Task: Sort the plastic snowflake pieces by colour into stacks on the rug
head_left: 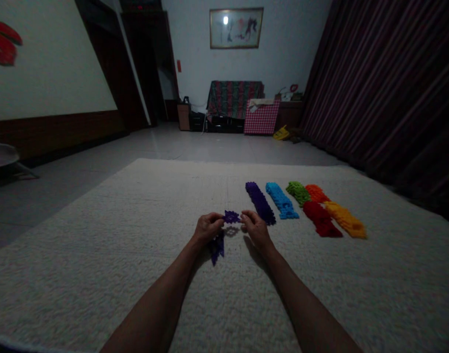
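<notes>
Between my two hands, just above the pale mat, is a small purple cut-out piece with jagged edges and gaps in it. My left hand pinches its left end, and my right hand pinches its right end. Its shadow falls on the mat underneath. Below my left hand lie more purple pointed pieces, partly hidden by the fingers. Right behind my right hand is a long row of overlapping dark purple pieces; the hand covers none of its far end.
Further right lie blue, green, orange, red and yellow heaps of similar pieces. The pale mat covers the floor. A dark curtain hangs at right; covered furniture stands by the far wall.
</notes>
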The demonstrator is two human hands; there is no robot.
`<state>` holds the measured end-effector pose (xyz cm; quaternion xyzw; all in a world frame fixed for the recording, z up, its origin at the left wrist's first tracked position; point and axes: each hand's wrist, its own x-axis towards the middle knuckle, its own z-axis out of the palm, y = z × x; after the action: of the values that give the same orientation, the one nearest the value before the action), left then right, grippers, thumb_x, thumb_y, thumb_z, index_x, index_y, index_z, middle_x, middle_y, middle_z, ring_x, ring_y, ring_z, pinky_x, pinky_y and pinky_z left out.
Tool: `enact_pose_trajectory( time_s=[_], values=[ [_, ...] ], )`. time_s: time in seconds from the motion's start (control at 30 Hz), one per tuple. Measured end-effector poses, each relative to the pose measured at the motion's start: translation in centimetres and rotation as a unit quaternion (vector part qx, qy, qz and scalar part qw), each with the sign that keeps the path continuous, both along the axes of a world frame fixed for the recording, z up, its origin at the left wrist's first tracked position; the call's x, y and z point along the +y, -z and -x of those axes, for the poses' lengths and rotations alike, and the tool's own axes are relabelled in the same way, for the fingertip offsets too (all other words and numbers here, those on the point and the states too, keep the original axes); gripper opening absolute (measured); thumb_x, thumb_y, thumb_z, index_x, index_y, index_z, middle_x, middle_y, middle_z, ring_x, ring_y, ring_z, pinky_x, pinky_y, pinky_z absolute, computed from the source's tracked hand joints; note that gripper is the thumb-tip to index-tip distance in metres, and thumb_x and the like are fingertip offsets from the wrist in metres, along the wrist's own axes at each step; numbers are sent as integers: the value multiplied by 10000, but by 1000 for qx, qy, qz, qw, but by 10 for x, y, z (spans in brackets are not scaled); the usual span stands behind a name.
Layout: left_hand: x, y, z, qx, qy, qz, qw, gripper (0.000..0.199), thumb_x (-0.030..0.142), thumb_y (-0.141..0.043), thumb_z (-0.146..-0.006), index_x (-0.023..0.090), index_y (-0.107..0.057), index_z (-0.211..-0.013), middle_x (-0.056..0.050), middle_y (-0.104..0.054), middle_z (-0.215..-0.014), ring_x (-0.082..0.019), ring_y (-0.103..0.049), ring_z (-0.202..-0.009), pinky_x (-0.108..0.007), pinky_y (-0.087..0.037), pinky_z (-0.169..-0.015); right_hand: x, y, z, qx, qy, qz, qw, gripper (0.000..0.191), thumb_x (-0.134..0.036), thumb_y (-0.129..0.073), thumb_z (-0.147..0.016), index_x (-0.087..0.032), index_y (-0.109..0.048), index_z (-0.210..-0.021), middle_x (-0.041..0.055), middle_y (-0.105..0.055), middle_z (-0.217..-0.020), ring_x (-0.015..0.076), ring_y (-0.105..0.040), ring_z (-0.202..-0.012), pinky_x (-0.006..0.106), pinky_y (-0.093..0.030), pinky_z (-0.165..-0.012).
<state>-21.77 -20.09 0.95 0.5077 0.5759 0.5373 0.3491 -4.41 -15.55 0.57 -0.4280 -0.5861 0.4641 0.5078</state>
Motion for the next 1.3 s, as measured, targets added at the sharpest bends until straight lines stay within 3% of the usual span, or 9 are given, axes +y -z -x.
enact_pose_trajectory(
  time_s=[0.1,0.27,0.4,0.53,0.63,0.73,0.83,0.97,1.3],
  values=[
    [0,0,-1,-26,-11,6,1000,234,322,-651,-696,138,-736,-815,-27,-704,-674,-127,-608,-554,-235,-494,-537,-2,0,3,5,-7,20,1000,432,-540,-685,-696,-171,-653,-919,59,-694,-823,206,-652,-740,335,-534,-636],
    [-4,-1,-5,58,13,-57,997,181,296,-649,-741,167,-752,-816,-34,-751,-780,-155,-678,-729,-246,-529,-700,-9,-1,9,-16,-49,-28,998,473,-471,-733,-687,-185,-615,-1045,88,-718,-994,226,-691,-916,393,-554,-849],
    [-8,-2,-12,141,25,-85,986,137,239,-634,-776,193,-756,-817,-23,-761,-808,-155,-685,-756,-252,-524,-740,-11,3,13,-38,-21,-20,999,588,-478,-744,-682,-183,-567,-1159,101,-704,-1013,244,-694,-922,408,-575,-812],
    [-11,-5,-13,196,44,-116,973,152,240,-618,-799,201,-757,-848,-34,-760,-833,-147,-673,-746,-254,-518,-740,-10,4,11,-62,-13,-62,996,544,-481,-681,-734,-171,-567,-1167,104,-665,-1017,235,-669,-937,376,-577,-775],
    [-11,-5,-8,200,13,-121,972,202,305,-603,-821,192,-754,-893,-51,-759,-867,-152,-673,-758,-259,-522,-738,-4,-2,-1,-102,58,-112,987,535,-470,-664,-745,-163,-578,-1175,124,-614,-1063,236,-642,-926,368,-571,-744],
    [-7,-1,0,180,-66,-110,975,235,311,-572,-817,183,-751,-901,-60,-764,-891,-172,-692,-800,-276,-531,-758,4,-7,-23,-188,179,-155,953,525,-419,-669,-743,-153,-583,-1187,147,-569,-1107,272,-600,-1005,431,-529,-868],
    [-2,5,7,148,-129,-89,977,251,317,-565,-788,184,-751,-892,-57,-766,-871,-187,-702,-807,-282,-531,-745,8,-7,-44,-266,249,-155,918,524,-357,-678,-735,-156,-569,-1206,164,-546,-1145,316,-553,-1097,478,-463,-957],
    [1,7,12,123,-159,-73,977,277,341,-557,-765,182,-751,-883,-47,-757,-797,-180,-693,-735,-264,-511,-674,7,-1,-53,-306,291,-144,895,460,-340,-690,-741,-199,-578,-1164,156,-562,-1098,325,-554,-1050,468,-453,-898],
    [5,9,15,108,-163,-56,979,282,342,-567,-742,182,-757,-875,-41,-754,-758,-182,-696,-727,-258,-506,-667,10,6,-51,-330,316,-153,876,404,-372,-706,-734,-211,-596,-1088,144,-566,-1047,321,-566,-996,457,-446,-847]
  ],
)
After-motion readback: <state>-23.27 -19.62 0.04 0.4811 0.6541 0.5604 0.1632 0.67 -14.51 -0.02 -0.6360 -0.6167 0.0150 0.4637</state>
